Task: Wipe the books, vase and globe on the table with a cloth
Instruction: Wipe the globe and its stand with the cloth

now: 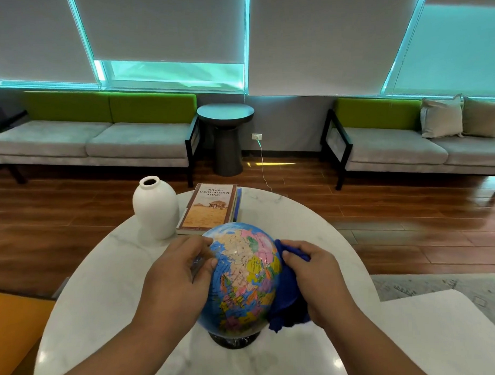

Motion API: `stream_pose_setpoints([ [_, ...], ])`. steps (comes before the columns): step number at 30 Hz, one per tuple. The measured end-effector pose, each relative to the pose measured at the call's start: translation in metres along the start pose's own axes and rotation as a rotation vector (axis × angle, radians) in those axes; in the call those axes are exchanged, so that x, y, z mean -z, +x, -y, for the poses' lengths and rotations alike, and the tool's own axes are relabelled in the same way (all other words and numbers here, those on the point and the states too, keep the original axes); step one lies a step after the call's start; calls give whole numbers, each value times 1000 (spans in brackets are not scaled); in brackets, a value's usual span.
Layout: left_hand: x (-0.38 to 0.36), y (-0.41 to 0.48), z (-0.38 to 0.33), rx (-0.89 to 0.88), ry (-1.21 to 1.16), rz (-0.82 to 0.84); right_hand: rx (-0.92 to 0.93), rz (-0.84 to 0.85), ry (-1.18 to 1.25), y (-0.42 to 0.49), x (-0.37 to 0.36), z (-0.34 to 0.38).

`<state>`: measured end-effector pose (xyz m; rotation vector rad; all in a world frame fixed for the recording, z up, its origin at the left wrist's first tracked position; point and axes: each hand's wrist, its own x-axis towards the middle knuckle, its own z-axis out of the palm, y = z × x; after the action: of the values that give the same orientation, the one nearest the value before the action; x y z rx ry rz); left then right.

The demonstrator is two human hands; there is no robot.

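Two grips: left fingers (206, 241) hold globe (243, 274), right fingers (293, 254) cloth (286, 294) (book (206, 209): "Ladies' Detective Agency").

Two forearms (128, 340) are in view, bare skin along their whole visible length, tapering to bare wrists (336, 310). The left hand (176, 274) and right hand (314, 272) are uncovered too, down to the fingers (197, 242); finer detail is blurred.
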<state>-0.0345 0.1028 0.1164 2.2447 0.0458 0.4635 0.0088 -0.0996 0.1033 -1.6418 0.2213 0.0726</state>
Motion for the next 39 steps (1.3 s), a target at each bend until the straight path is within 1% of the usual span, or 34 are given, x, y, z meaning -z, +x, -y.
stream_pose_setpoints([
  [2,0,-1,0,-3,-6,4,55,41,-46,-2,-2,7],
  [4,0,-1,-1,1,-14,10,4,6,17,3,-1,4],
  [5,0,-1,-1,3,-16,15,-64,-26,73,7,0,-1],
  [7,0,-2,-3,7,-14,29,-271,-54,171,16,3,-16],
  [9,1,-4,-4,5,-3,41,-477,-18,221,19,2,-27],
  [10,1,-4,-5,1,4,46,-525,-3,230,20,1,-31],
  [11,1,-4,-5,0,10,47,-526,-10,235,22,-1,-32],
  [12,2,-4,-5,6,12,43,-487,-29,226,25,-2,-28],
  [14,3,-2,-6,20,15,31,-320,-56,151,25,-4,-12],
  [17,2,-4,-7,6,34,30,25,24,-178,13,-7,21],
  [19,2,-6,-7,-1,35,23,181,104,-340,4,-13,31],
  [22,3,-4,-6,21,5,15,221,119,-337,2,-13,30],
  [26,2,-5,-6,28,8,8,164,1,-352,8,-3,17],
  [27,2,-5,-6,24,12,5,175,-17,-371,7,-4,15],
  [29,1,-5,-5,26,23,-1,263,-14,-421,0,-10,14],
  [31,1,-4,-5,36,27,-2,382,36,-483,-10,-17,16],
  [33,1,-4,-5,40,28,2,453,80,-534,-16,-22,19],
  [35,1,-4,-6,40,30,5,444,67,-533,-12,-20,20],
  [37,2,-5,-6,37,29,2,397,16,-513,-6,-15,21],
  [39,3,-5,-6,29,29,-4,388,-36,-543,-1,-13,21],
])
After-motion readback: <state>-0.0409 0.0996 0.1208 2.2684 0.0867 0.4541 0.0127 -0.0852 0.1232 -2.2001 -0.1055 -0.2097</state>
